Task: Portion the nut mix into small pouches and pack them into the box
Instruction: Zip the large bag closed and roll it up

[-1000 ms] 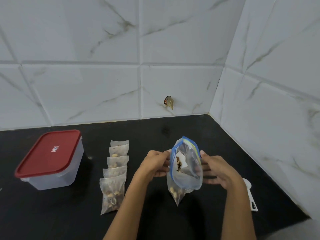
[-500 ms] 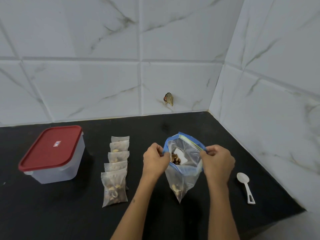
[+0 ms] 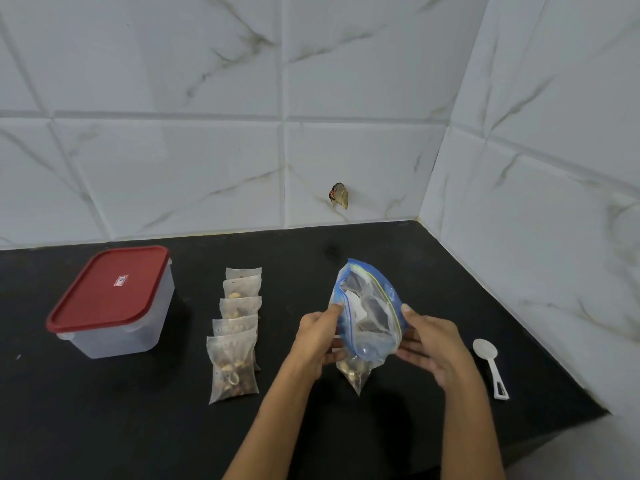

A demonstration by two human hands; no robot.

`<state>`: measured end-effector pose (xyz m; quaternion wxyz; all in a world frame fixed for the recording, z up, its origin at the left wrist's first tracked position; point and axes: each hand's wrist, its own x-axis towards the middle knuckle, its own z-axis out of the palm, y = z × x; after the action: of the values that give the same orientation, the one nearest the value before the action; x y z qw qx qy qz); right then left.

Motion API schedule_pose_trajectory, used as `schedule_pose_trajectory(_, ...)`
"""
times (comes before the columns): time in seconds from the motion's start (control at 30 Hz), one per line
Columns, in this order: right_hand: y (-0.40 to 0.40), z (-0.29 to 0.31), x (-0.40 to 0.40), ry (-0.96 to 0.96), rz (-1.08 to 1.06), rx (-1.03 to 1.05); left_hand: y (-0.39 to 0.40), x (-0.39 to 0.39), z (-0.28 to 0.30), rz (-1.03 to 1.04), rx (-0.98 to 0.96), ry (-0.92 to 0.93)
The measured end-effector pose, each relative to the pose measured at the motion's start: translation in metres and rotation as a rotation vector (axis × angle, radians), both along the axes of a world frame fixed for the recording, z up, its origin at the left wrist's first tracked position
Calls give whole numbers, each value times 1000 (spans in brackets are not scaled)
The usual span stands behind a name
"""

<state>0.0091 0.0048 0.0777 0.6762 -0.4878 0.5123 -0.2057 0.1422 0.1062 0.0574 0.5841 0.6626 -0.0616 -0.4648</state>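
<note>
A clear zip bag with a blue rim is held upright above the black counter, its mouth spread wide and a few nuts in its bottom corner. My left hand pinches the bag's left edge. My right hand holds its right side, thumb on the rim. Several small filled pouches lie in an overlapping row to the left. The clear box with a red lid, closed, stands at the far left.
A white plastic spoon lies on the black counter right of my right hand. Tiled walls meet in a corner behind and to the right. The counter's front edge drops off at the lower right.
Both hands have slid from the bag's top rim down to its sides. The bag's mouth now tilts up and away, with the folded-over rim standing higher.
</note>
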Motion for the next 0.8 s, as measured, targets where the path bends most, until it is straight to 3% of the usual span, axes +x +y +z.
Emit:
schedule_pose_trajectory(0.1, 3, -8, -3, -224, -30, 137, 4, 0, 0, -2, -46, 68)
schedule_pose_trajectory(0.23, 7, -9, -9, -505, -50, 312, 17, 3, 0, -57, -280, 282)
schedule_pose_trajectory(0.3, 9, -9, -10, -531, 0, 292, 18, 2, -6, -38, -355, 312)
schedule_pose_trajectory(0.5, 13, -9, -8, -365, 113, 135, 14, -11, -8, 85, -398, 157)
schedule_pose_trajectory(0.6, 16, -5, -6, -315, 89, 51, 10, -16, -8, 198, -355, -32)
schedule_pose_trajectory(0.67, 20, -5, -2, -158, 29, -144, 7, -21, -10, 262, -276, -246)
schedule_pose_trajectory(0.73, 25, -5, 5, 112, -41, -491, 4, -27, -14, 323, -211, -423)
schedule_pose_trajectory(0.8, 33, -5, 12, 233, -93, -725, 2, -33, -14, 358, -197, -413)
